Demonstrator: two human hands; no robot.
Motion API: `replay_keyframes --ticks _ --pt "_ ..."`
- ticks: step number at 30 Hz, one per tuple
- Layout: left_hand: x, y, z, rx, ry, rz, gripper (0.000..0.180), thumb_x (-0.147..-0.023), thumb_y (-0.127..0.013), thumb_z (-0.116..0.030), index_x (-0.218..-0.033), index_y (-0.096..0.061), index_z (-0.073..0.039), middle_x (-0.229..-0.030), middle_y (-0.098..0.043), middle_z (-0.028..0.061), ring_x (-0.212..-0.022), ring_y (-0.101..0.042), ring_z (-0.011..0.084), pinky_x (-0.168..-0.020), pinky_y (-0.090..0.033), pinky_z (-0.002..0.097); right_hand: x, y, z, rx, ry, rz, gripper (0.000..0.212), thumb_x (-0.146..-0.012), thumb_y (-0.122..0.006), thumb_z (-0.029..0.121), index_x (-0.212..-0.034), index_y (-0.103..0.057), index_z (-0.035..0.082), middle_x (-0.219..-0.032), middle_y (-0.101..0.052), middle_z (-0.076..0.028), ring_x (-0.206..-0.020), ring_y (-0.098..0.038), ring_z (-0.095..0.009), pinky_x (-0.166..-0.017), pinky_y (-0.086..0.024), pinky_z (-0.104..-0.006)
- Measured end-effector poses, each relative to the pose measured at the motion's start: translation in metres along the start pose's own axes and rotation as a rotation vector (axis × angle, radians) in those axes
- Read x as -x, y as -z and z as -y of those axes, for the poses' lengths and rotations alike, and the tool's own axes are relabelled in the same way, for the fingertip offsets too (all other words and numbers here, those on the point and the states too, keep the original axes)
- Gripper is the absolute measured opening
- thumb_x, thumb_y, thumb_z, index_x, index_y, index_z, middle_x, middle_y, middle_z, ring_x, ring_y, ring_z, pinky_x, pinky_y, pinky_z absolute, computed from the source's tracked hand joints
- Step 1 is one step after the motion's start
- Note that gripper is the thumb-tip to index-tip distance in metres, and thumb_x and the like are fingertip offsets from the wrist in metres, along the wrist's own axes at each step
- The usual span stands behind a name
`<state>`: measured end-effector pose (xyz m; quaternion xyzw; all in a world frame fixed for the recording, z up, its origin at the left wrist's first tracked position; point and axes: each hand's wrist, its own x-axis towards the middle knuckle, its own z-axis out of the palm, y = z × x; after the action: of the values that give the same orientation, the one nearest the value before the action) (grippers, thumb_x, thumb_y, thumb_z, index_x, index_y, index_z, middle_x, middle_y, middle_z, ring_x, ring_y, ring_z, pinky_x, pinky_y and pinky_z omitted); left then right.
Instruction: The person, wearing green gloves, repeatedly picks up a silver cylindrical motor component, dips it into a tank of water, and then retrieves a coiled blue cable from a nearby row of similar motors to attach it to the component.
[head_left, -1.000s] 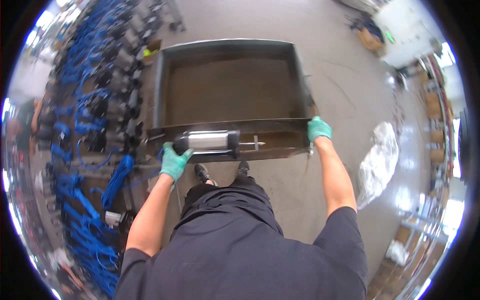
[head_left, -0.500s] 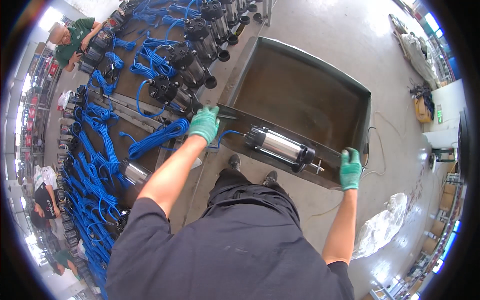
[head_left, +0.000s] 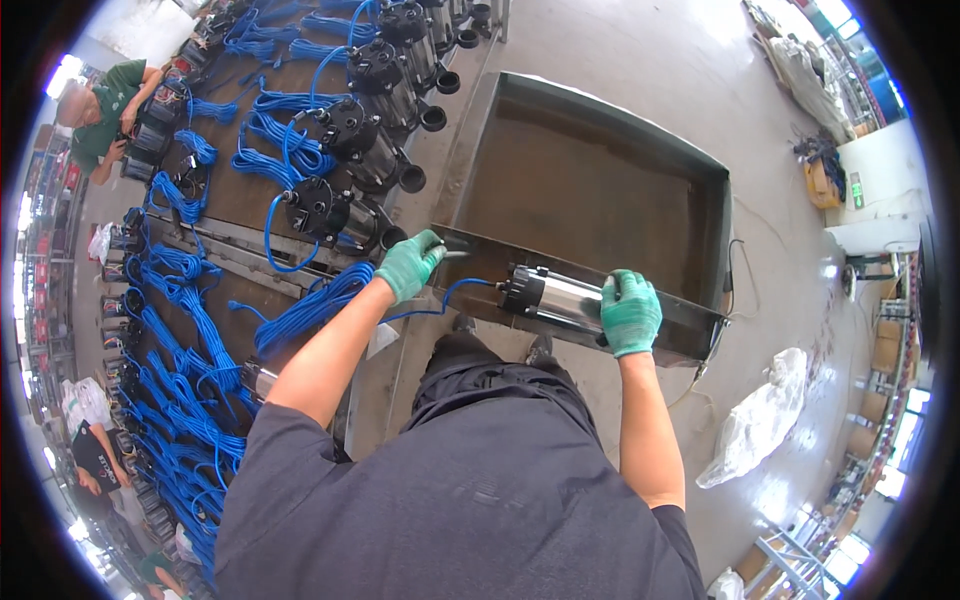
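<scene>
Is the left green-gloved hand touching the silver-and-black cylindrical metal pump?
No, the left hand is clear of the pump, with a visible gap between them.

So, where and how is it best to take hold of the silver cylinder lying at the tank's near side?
Probably around the smooth middle of the silver cylinder, from above: it lies on its side along the near side of the tank, its upper surface exposed. The right hand covers its right end; avoid the blue cable at its left.
</scene>
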<state>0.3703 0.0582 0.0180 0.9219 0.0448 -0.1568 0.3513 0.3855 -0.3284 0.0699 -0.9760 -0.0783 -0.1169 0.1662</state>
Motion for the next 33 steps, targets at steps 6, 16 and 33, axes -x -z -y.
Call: replay_keyframes --ticks 6,16,33 --pt "0.017 -0.019 0.003 0.472 -0.009 -0.087 0.027 -0.105 -0.059 -0.025 -0.115 -0.066 -0.001 -0.097 -0.071 0.0079 -0.090 -0.063 0.0144 -0.084 -0.051 0.0306 -0.002 0.002 0.005 0.020 -0.053 0.030 0.012 -0.090 -0.067 0.021 -0.091 -0.070 0.009 -0.089 -0.070 -0.011 -0.084 -0.065 -0.032 -0.076 -0.054 -0.0442" --pt "0.008 -0.030 -0.013 0.589 0.072 0.099 0.020 -0.105 -0.058 -0.027 -0.110 -0.066 -0.009 -0.078 -0.059 -0.0016 -0.065 -0.055 0.0100 -0.058 -0.046 0.0267 0.002 0.000 0.004 0.045 -0.055 -0.004 0.013 -0.090 -0.067 0.021 -0.092 -0.071 0.009 -0.091 -0.070 -0.011 -0.085 -0.066 -0.033 -0.077 -0.054 -0.0444" --pt "0.008 -0.029 0.001 1.185 0.165 0.486 0.068 -0.097 -0.064 -0.011 -0.157 -0.031 -0.013 -0.088 -0.056 0.0036 -0.067 -0.052 0.0115 -0.057 -0.044 0.0273 -0.008 -0.001 0.005 0.120 -0.054 0.105 0.010 -0.078 -0.068 0.023 -0.075 -0.070 0.014 -0.081 -0.071 -0.011 -0.078 -0.069 -0.033 -0.072 -0.056 -0.0449"
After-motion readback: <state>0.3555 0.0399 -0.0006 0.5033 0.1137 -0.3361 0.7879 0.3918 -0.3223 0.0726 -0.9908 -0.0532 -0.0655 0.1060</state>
